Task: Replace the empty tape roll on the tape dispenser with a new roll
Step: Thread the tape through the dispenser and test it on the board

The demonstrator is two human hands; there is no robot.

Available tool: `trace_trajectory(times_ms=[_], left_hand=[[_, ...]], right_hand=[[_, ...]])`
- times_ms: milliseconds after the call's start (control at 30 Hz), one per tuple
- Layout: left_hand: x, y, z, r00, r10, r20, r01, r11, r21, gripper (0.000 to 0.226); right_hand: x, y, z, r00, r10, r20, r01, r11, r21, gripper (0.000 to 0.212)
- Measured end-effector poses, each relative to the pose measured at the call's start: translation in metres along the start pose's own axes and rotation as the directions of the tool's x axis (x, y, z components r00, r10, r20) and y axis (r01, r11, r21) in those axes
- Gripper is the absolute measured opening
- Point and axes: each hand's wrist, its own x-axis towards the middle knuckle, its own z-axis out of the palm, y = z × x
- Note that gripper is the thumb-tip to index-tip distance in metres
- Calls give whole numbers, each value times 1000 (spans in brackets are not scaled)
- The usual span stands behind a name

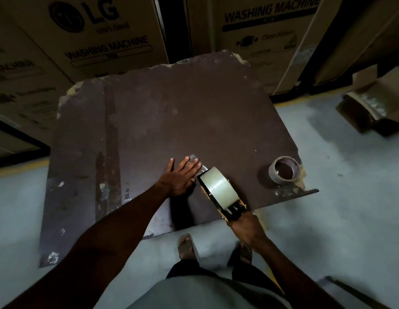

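A hand-held tape dispenser (230,209) with a yellow-edged frame carries a full roll of pale tape (218,186) and rests nose-down on the dark brown board (149,112). My right hand (245,228) grips its handle at the board's near edge. My left hand (183,175) lies flat, fingers spread, pressing a clear strip of tape (197,160) onto the board just beyond the dispenser's nose. An empty cardboard tape core (284,170) lies by itself near the board's right corner.
The board has chipped corners and old tape marks (105,166). Large washing machine cartons (100,36) stand behind it. An open cardboard box (372,103) sits on the grey floor at right. My sandalled feet (187,246) are just below the board's near edge.
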Motion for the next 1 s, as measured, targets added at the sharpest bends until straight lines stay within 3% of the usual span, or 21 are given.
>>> trace_trajectory(times_ms=[167, 300, 367, 533, 633, 700, 800, 1000], left_hand=[[-1, 14, -4, 1000, 0, 21, 0, 1000, -8, 89], [-5, 45, 1, 977, 214, 26, -215, 972, 90, 112], [-4, 51, 2, 967, 253, 42, -256, 960, 115, 119], [-8, 65, 3, 985, 168, 32, -170, 975, 141, 141], [-13, 79, 2, 997, 49, 66, -57, 991, 120, 150], [-14, 86, 0, 995, 48, 85, -61, 987, 150, 153], [-15, 91, 4, 996, 70, 63, -79, 984, 158, 145], [-27, 117, 11, 975, 213, 57, -220, 940, 262, 86]], right_hand=[[-7, 6, 3, 999, 41, 0, -41, 999, -9, 64], [-6, 6, 0, 999, 34, -5, -34, 999, 2, 66], [-7, 9, -1, 1000, 31, 6, -31, 1000, 5, 63], [-10, 27, -4, 1000, -1, 0, 1, 1000, 22, 48], [-14, 43, -5, 1000, 16, 11, -16, 1000, 12, 55], [-17, 50, -6, 1000, 14, 27, -15, 1000, 27, 56], [-20, 56, -6, 1000, -3, 24, 2, 999, 43, 57], [-26, 80, -5, 999, 26, 30, -27, 999, 45, 74]])
